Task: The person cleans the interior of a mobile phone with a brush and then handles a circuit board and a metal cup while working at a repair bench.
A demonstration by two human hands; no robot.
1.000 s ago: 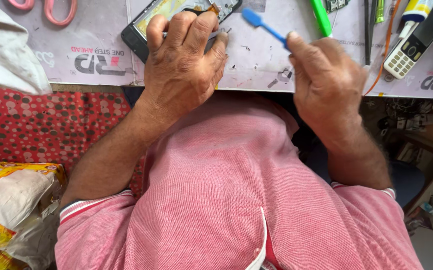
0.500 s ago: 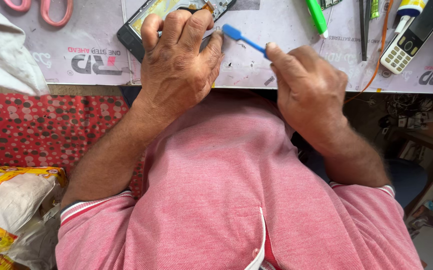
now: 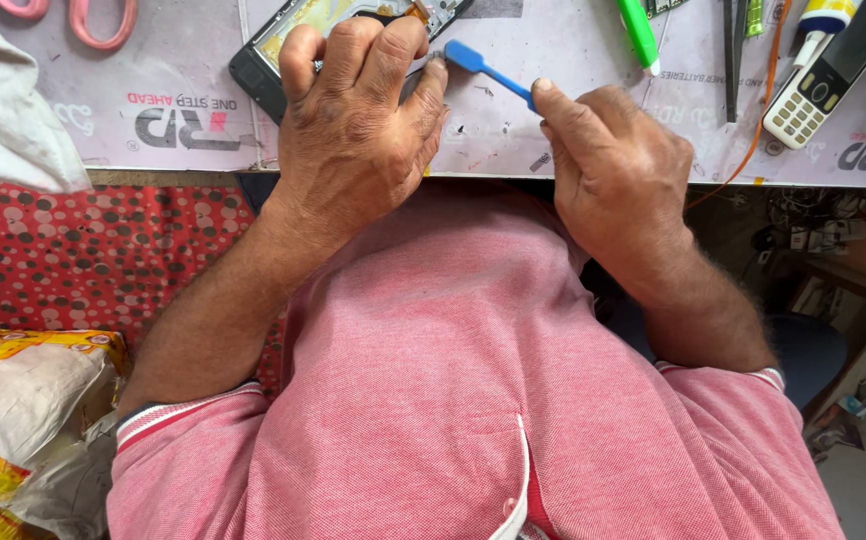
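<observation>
An opened black phone (image 3: 271, 62), with its inner parts showing, lies on the grey work mat (image 3: 513, 120) at the top of the head view. My left hand (image 3: 353, 130) rests on it, fingers curled over its lower edge. My right hand (image 3: 613, 170) pinches a blue plastic pry tool (image 3: 488, 70). The tool's flat tip sits just beside my left index finger, at the phone's right edge. My hand hides most of the phone.
Pink-handled scissors (image 3: 83, 15) lie top left. A green pen (image 3: 639, 32), dark tweezers (image 3: 730, 50), an orange wire (image 3: 768, 90) and a white keypad phone (image 3: 825, 75) lie top right. A white cloth (image 3: 8, 110) hangs left. Yellow-and-white bags (image 3: 13, 410) sit below left.
My right hand has carried the blue pry tool leftward and slightly down, bringing its tip up against the phone's edge by my left fingers. My left hand has stayed on the phone.
</observation>
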